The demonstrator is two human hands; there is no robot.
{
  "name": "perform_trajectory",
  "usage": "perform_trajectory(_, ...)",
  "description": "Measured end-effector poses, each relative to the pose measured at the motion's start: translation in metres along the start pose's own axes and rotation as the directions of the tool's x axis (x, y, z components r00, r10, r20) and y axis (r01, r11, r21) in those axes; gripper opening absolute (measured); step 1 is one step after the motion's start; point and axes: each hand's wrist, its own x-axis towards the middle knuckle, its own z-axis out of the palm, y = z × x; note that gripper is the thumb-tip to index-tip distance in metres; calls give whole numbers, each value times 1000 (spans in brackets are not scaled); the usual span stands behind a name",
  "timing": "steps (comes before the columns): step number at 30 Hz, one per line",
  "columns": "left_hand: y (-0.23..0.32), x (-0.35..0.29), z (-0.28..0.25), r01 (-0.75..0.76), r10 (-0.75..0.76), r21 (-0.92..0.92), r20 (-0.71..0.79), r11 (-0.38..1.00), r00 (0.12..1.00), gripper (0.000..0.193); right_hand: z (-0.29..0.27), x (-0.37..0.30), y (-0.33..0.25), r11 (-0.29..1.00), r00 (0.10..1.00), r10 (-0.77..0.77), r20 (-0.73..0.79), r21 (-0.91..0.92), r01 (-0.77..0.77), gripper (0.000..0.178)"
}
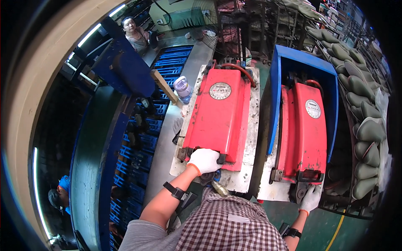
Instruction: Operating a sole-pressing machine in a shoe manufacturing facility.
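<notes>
Both my hands wear white gloves with orange cuffs. My left hand [204, 161] is closed over the dark handle at the front edge of a red machine lid [215, 121]. That lid lies lowered on a stained white base plate [247, 163]. Farther right, my right hand [310, 199] is beside a black round fitting [300, 191], below the front handle of a second red machine lid [307, 138]. Its fingers are bent against the fitting; what they grip is partly hidden. A small shiny metallic-looking piece [220, 189] is in front of the left machine.
A blue hood [303, 56] surrounds the right machine. Shoe-shaped grey-green pieces [364, 108] fill a rack at right. A metal table [167, 142] with a plastic bottle [182, 88] borders a blue conveyor [169, 62] at left. One person [136, 37] is at the far left.
</notes>
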Motion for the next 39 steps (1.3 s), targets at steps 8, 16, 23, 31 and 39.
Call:
perform_trajectory(8, -1, 0, 3, -14, 14, 2, -22, 1000, 1000, 44, -3, 2, -1, 998, 994, 64, 85, -15, -63, 41)
perform_trajectory(16, 2, -3, 0, -32, 31, -8, -30, 999, 999, 45, -9, -2, -7, 999, 999, 36, -20, 19, -36, 32)
perform_trajectory(23, -2, 0, 1, -48, 49, 24, -72, 999, 996, 47, -11, 1, -15, 997, 994, 81, 74, 2, -81, 36)
perform_trajectory(31, -3, 1, 6, -50, 55, 59, -83, 997, 995, 48, -11, 0, -14, 996, 993, 85, 83, 6, -85, 34)
perform_trajectory(39, 0, 0, 0, -50, 53, 50, -61, 998, 997, 53, -5, -1, -5, 996, 999, 33, 14, 83, -34, 26)
